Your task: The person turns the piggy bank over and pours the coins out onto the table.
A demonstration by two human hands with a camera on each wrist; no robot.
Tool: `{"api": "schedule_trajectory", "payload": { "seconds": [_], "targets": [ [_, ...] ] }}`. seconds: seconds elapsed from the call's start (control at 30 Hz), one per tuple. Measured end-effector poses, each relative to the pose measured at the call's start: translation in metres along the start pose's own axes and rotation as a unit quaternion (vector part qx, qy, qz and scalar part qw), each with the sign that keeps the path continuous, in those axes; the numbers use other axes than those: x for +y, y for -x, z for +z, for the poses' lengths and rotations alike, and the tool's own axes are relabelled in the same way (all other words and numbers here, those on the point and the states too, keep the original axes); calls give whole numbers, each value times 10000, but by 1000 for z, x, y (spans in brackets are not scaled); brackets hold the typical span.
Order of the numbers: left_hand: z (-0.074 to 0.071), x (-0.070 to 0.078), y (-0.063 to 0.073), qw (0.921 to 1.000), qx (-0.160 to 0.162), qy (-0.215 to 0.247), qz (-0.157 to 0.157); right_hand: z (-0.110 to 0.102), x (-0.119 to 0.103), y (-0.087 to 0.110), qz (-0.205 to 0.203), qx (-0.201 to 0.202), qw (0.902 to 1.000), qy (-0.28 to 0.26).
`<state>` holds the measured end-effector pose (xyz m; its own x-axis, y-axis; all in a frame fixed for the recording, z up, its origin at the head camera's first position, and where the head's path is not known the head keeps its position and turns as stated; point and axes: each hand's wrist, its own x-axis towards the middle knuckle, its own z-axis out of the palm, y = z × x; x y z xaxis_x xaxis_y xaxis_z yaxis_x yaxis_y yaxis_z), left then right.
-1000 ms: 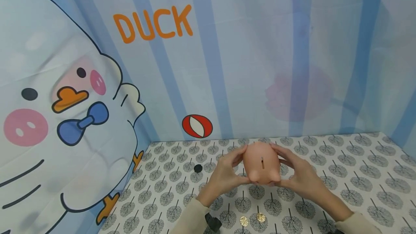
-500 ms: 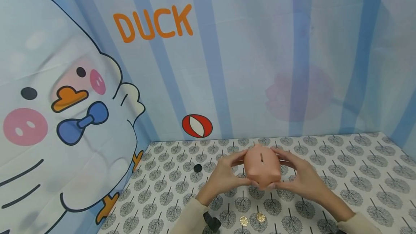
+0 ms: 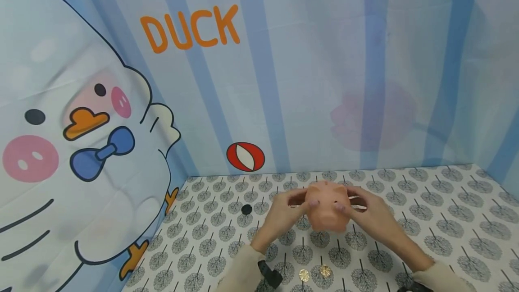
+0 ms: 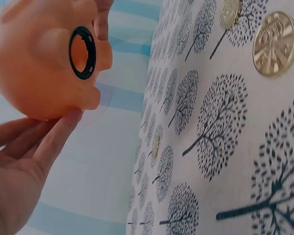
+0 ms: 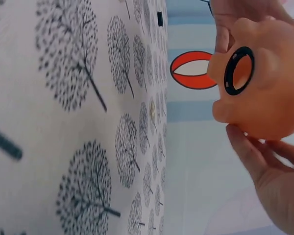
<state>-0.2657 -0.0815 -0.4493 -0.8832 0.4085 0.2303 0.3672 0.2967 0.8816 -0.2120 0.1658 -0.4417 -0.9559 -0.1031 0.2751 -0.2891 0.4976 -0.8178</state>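
Note:
A pink piggy bank is held above the table between both hands, its face towards the head camera. My left hand grips one side with its thumb on the face; my right hand grips the other side the same way. In the left wrist view, the belly of the piggy bank has a round hole with a black rim, and nothing fills it. The right wrist view also shows this rimmed hole. Two gold coins lie on the cloth nearer the person.
A small black round plug lies on the tree-patterned tablecloth to the left. Another gold coin lies farther off in the left wrist view. A blue striped curtain with a printed duck stands behind and along the left.
Both hands have tilted the piggy bank: its slotted top has turned away and its face has come into view. The thumbs now lie higher on its face. Coins and plug have stayed put.

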Motion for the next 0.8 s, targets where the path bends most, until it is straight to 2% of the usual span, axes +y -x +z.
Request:
{"api": "schedule_trajectory", "payload": {
  "seconds": [0.1,0.23,0.33,0.57,0.8],
  "targets": [
    [4,-1,-4,9990,17,314,-303,2,-2,-4,356,-140,9991,190],
    [9,-3,-7,9937,-162,794,-773,3,-2,-9,783,-507,9953,259],
    [10,-4,-7,9904,-265,927,-992,3,-1,-10,974,-635,9929,239],
    [9,-4,-7,9900,-304,878,-1057,2,-1,-9,1059,-664,9920,172],
    [8,-3,-8,9908,-339,848,-1001,1,-1,-9,956,-753,9925,155]
  ]
}}
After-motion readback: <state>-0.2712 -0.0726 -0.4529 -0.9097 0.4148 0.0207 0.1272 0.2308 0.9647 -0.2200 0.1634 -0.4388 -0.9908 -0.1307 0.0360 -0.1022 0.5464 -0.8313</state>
